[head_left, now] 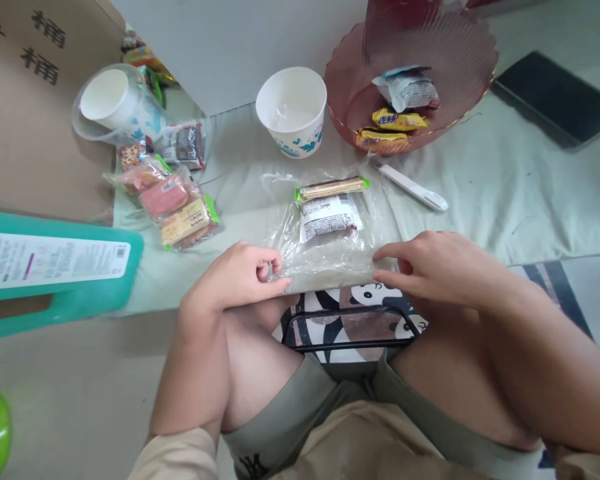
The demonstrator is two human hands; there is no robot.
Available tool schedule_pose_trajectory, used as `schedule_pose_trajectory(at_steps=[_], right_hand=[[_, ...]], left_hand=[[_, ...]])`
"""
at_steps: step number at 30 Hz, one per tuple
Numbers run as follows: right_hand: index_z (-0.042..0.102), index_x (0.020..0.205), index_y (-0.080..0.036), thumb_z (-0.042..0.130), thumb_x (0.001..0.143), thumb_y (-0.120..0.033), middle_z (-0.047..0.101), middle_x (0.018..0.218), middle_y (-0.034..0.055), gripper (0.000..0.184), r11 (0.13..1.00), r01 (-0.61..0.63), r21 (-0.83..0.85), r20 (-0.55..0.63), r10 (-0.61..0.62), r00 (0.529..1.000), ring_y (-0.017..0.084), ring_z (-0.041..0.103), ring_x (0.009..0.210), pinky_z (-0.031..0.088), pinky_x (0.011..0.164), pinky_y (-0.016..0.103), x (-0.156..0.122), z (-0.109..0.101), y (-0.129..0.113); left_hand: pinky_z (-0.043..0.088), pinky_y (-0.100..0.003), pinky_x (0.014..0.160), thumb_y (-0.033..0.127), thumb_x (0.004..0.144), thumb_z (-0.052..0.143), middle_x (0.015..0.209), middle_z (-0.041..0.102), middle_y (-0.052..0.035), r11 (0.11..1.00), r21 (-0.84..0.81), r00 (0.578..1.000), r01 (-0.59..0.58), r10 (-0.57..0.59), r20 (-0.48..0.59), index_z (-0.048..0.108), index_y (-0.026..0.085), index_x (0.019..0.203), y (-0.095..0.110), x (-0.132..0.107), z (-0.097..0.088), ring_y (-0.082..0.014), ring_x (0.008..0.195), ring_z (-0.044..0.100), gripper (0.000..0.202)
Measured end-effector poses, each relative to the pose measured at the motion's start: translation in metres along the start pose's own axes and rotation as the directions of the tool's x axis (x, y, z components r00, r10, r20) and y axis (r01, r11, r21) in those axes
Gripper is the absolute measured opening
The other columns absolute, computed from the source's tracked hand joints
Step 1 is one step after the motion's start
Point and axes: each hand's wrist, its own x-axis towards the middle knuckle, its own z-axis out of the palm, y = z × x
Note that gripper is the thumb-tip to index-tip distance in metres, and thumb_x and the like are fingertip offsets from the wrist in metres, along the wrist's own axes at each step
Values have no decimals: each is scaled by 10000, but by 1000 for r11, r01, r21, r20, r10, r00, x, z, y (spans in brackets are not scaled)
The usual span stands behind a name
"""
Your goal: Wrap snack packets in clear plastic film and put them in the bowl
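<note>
A clear plastic bag (325,233) lies flat on the pale cloth (505,193) in front of me, with two wrapped snacks inside. My left hand (235,277) pinches the bag's near left edge, fingers closed on the plastic. My right hand (430,267) presses on the bag's near right edge with fingers bent together. Both hands rest just above my knees.
A white paper cup (293,110) stands behind the bag. A pink ribbed bowl (460,60) with several wrapped snacks sits at the back right, a white pen-like tool (413,188) before it. Bagged snacks (177,203), stacked cups (113,103), a teal stool (55,267) and a cardboard box (25,113) are left.
</note>
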Motion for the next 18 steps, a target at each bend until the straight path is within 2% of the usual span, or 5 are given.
schedule_pose_trajectory(at_steps=[6, 8, 11, 14, 18], right_hand=[[751, 765, -244, 477, 978, -474, 615, 554, 12, 416, 978, 67, 197, -254, -15, 967, 147, 499, 503, 328, 553, 313, 6, -4, 14], [752, 912, -230, 532, 952, -415, 653, 625, 14, 290, 956, 78, 282, -536, 89, 840, 157, 557, 544, 422, 591, 318, 15, -1, 11], [713, 1096, -226, 592, 919, -353, 747, 958, 86, 250, 953, 223, 204, -771, 16, 636, 239, 693, 860, 545, 801, 388, 37, 8, -3], [659, 1269, -220, 617, 899, -311, 687, 1308, 132, 383, 928, 371, 29, -763, -220, 608, 308, 626, 1223, 493, 1054, 477, 59, 19, -22], [536, 1471, -218, 642, 867, -279, 543, 1541, 126, 616, 941, 337, -41, -672, -275, 688, 337, 449, 1450, 297, 1222, 515, 78, 25, -40]], left_hand=[[310, -232, 431, 438, 787, 652, 418, 537, 24, 965, -224, 954, 139, -70, 291, 599, 202, 512, -14, 0, -22, -96, 400, 450, 366], [288, -236, 425, 415, 772, 671, 415, 486, 38, 927, -375, 987, -22, -39, -154, 601, 209, 547, -19, 11, -20, -87, 393, 402, 314], [429, -227, 553, 384, 683, 761, 667, 619, 11, 870, -414, 599, -267, -187, -778, 656, 213, 763, -18, 41, -8, -113, 607, 551, 215], [555, -282, 739, 365, 612, 846, 1070, 731, -73, 848, -496, 687, -189, -247, -684, 696, 207, 1003, -11, 73, 4, -204, 971, 681, 447], [511, -255, 576, 282, 829, 654, 845, 721, -41, 831, -555, 742, -30, -354, -570, 677, 193, 877, -7, 92, 5, -162, 699, 666, 103]])
